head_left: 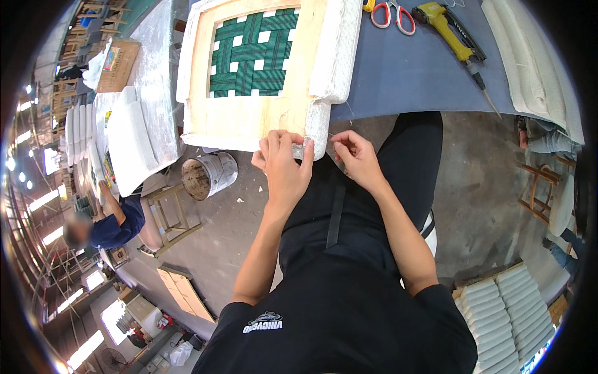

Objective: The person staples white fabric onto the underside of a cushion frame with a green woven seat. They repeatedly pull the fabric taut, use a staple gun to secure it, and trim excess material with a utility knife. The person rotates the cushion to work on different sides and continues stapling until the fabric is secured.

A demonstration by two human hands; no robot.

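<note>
A chair seat [246, 118] lies upside down at the table's edge: a pale wood frame, green and white woven webbing [252, 56] in its middle, and whitish fabric wrapped round the rim. On its near right corner my left hand [285, 165] presses, thumb and fingers closed on the fabric edge [317, 128]. Just right of that corner, apart from it, my right hand [360, 161] is closed in a pinch. Something thin, like a thread or needle, shows by its fingertips, too fine to name. A second padded piece [339, 50] lies partly beneath the seat's right side.
Red-handled scissors [393, 17] and a yellow-green staple gun [445, 28] with a hose lie on the blue-grey table [386, 75]. Fabric pieces [529, 56] lie at the right. A white bucket [212, 174] stands left on the floor. Another person [115, 218] works at the left table.
</note>
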